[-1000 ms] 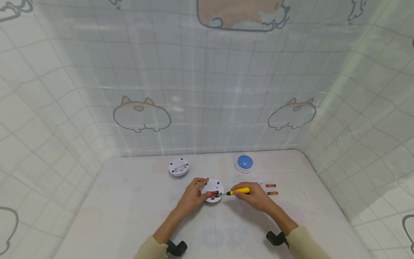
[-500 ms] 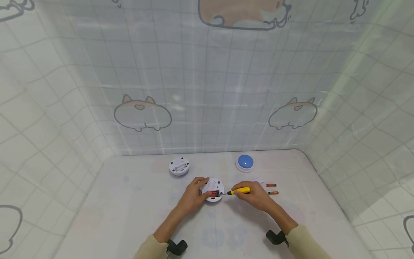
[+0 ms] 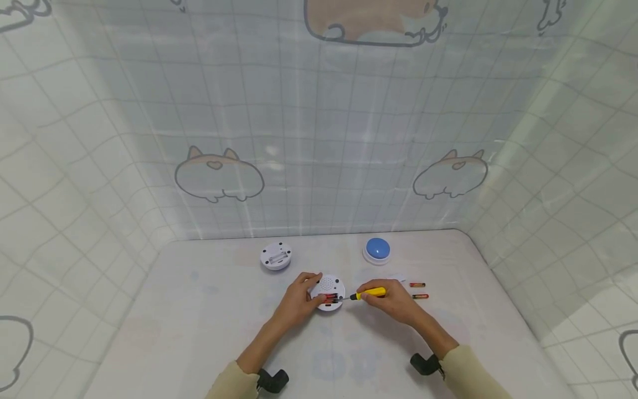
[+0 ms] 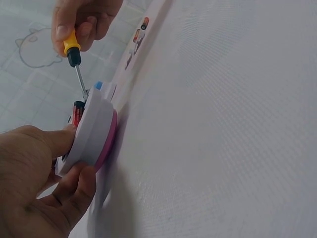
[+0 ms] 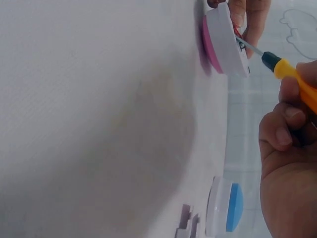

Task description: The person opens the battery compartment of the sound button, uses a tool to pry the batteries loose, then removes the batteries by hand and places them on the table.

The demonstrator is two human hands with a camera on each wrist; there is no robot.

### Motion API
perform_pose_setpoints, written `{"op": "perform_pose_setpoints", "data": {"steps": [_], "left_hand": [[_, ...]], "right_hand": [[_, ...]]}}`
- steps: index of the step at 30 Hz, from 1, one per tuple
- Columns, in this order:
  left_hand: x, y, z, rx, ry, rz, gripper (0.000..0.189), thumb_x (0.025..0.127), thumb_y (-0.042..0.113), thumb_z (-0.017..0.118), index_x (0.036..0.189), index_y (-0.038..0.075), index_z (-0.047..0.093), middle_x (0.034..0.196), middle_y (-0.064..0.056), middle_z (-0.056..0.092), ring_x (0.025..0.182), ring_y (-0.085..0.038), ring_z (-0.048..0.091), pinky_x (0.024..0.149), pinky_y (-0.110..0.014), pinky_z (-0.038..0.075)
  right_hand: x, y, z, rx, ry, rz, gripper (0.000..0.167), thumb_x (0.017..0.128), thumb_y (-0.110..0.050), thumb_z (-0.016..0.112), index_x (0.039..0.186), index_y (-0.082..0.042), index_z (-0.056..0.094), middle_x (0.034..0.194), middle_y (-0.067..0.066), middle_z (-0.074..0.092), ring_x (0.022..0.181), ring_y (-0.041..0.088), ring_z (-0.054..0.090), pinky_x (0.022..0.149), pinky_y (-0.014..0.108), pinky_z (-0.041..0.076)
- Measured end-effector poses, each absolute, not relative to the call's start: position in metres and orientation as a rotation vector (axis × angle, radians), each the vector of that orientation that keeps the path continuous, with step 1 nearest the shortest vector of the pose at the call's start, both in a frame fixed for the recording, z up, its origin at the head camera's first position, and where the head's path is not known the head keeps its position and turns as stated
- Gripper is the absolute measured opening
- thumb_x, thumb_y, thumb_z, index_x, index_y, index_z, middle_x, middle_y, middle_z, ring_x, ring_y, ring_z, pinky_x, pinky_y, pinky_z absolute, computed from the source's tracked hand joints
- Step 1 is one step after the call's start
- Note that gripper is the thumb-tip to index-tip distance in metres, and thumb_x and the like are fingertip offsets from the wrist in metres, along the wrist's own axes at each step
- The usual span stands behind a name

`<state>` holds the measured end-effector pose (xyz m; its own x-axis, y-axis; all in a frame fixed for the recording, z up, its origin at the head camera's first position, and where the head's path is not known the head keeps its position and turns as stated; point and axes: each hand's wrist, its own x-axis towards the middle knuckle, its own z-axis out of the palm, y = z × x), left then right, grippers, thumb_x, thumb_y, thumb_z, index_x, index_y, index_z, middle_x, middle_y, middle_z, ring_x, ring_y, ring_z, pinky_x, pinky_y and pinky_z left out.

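Observation:
A round white push-button device (image 3: pixel 326 285) lies upside down, its pink button (image 5: pixel 212 47) towards the table. My left hand (image 3: pixel 298 302) grips it by the left side, thumb over the red-and-black batteries (image 4: pixel 78 113) in its exposed battery compartment. With my right hand (image 3: pixel 392 302) I hold a screwdriver (image 3: pixel 375 292) by its yellow handle. Its metal shaft points left, and the tip is at the right end of the compartment beside the batteries. In the left wrist view the device is tilted, fingers under its edge. The thumb hides part of the compartment.
Behind my left hand another white device (image 3: pixel 276 257) lies upside down, its battery compartment exposed. A blue-topped button (image 3: pixel 377 250) stands upright at the back right. Two loose batteries (image 3: pixel 417 285) lie right of my right hand, near a small white cover (image 3: pixel 397 277). Patterned curtain-like walls (image 3: pixel 319 138) surround the table.

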<state>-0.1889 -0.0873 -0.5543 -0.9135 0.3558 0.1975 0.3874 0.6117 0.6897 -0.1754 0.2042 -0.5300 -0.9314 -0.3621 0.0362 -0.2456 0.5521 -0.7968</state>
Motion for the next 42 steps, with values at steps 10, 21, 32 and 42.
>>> {"op": "perform_pose_setpoints", "data": {"steps": [10,21,32,42], "left_hand": [[-0.192,-0.088,-0.556,-0.689,-2.762,-1.181,0.057,0.091,0.023,0.077,0.141,0.005,0.058,0.134,-0.009,0.057,0.069,-0.002,0.049,0.062,-0.02,0.046],[-0.193,-0.088,-0.554,-0.673,-2.797,-1.195,0.057,0.092,0.024,0.076,0.143,0.008,0.056,0.135,-0.006,0.056,0.07,-0.003,0.05,0.063,-0.02,0.047],[-0.195,-0.089,-0.552,-0.635,-2.812,-1.213,0.056,0.09,0.02,0.077,0.142,0.008,0.058,0.134,-0.006,0.057,0.072,-0.005,0.051,0.064,-0.02,0.047],[-0.195,-0.088,-0.552,-0.626,-2.809,-1.198,0.056,0.091,0.021,0.077,0.142,0.007,0.058,0.133,-0.007,0.057,0.074,-0.005,0.05,0.065,-0.02,0.046]], "right_hand": [[-0.175,0.191,-0.513,-0.547,2.736,-1.221,0.011,0.093,-0.028,0.072,0.103,-0.027,0.076,0.092,-0.011,0.069,0.083,0.014,0.057,0.069,0.023,0.05],[-0.169,0.181,-0.5,-0.531,2.775,-1.15,0.009,0.088,-0.022,0.073,0.095,-0.026,0.075,0.083,-0.013,0.065,0.076,0.014,0.057,0.065,0.024,0.051],[-0.168,0.172,-0.493,-0.52,2.798,-1.065,0.008,0.085,-0.021,0.071,0.092,-0.026,0.072,0.083,-0.013,0.064,0.075,0.013,0.056,0.064,0.026,0.051],[-0.162,0.167,-0.489,-0.584,2.87,-0.969,0.008,0.085,-0.021,0.071,0.093,-0.023,0.072,0.084,-0.014,0.064,0.075,0.011,0.055,0.066,0.024,0.049]]}}
